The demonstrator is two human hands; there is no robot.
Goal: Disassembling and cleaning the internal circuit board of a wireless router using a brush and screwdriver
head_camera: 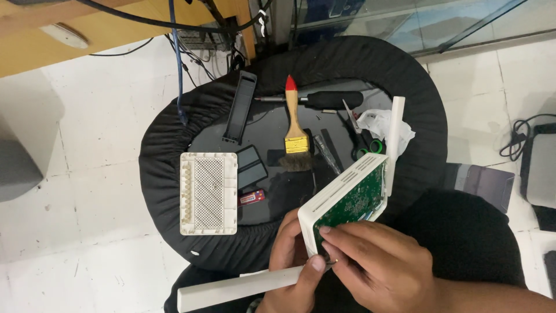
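Both hands on the opened white plastic router with bare green circuit board [350, 200], left hand [289, 255] cupping beneath, right hand [376, 261] fingertips pinching its lower edge

Both hands are bare, with no gloves, rings or watch in sight. The left hand [292, 261] has short, trimmed nails; the right hand [379, 261] runs into an uncovered forearm. Dark black clothing [463, 237] covers the lap.
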